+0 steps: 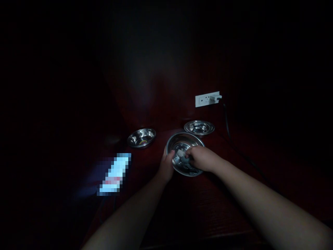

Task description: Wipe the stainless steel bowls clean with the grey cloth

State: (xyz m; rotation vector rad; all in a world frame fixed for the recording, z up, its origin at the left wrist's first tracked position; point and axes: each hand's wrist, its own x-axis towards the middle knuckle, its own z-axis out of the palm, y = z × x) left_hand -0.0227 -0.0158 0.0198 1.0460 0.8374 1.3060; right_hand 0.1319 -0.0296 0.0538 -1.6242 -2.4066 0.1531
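Note:
A shiny steel bowl is tilted toward me above the dark red table. My left hand grips its left rim, the thumb inside and the other fingers behind the wall. Inside the bowl, my right hand is closed on a crumpled pale cloth, pressed close to the inner surface. The cloth is small and partly hidden by the fingers; dim light blurs its details. Behind the held bowl stand a stack of steel bowls on the right and another steel bowl with a yellow-red sticker on the left.
A lit, pixelated screen lies left of my left forearm. On the back wall sits a white socket panel with a plug in it, and a black cable runs down to the table on the right. Deep shadow surrounds everything.

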